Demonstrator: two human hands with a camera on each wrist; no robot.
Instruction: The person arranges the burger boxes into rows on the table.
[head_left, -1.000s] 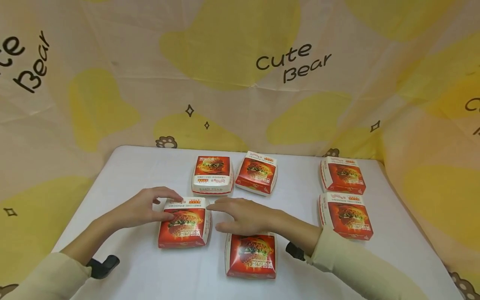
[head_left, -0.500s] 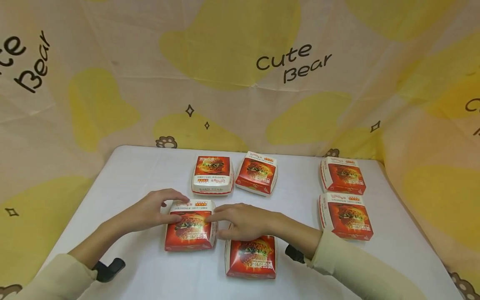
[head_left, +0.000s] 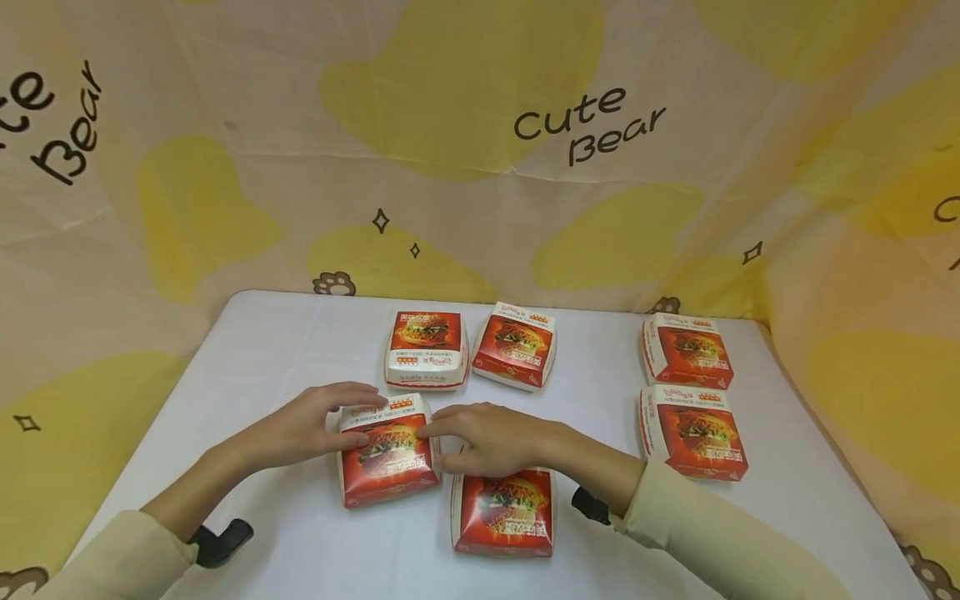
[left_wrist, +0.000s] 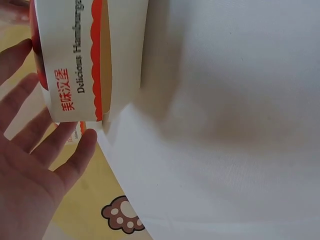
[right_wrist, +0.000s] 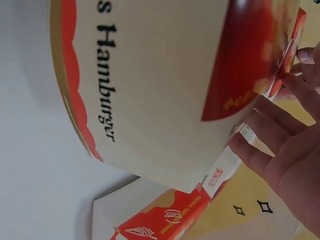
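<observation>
A red and white hamburger box [head_left: 393,462] lies turned slightly askew on the white table, between both hands. My left hand [head_left: 307,425] grips its far left corner, thumb on the printed lid and fingers along the back. In the left wrist view, the fingers of the left hand [left_wrist: 35,145] reach around the corner of the hamburger box [left_wrist: 75,65]. My right hand [head_left: 491,442] holds the right edge, fingertips at the lid and side. Under that hand sits another hamburger box [head_left: 502,512], which fills much of the right wrist view and partly hides the right hand [right_wrist: 285,140].
Two more boxes stand behind: one upside-down in print [head_left: 425,350], the other tilted [head_left: 515,346]. At the right, a back box [head_left: 686,350] and a front box [head_left: 693,433] form a column. A patterned cloth [head_left: 480,167] hangs beyond the white table [head_left: 285,533].
The gripped box has slid right, closer to the front middle box, and turned slightly counterclockwise. My left hand has moved right with it. The other boxes have stayed in place.
</observation>
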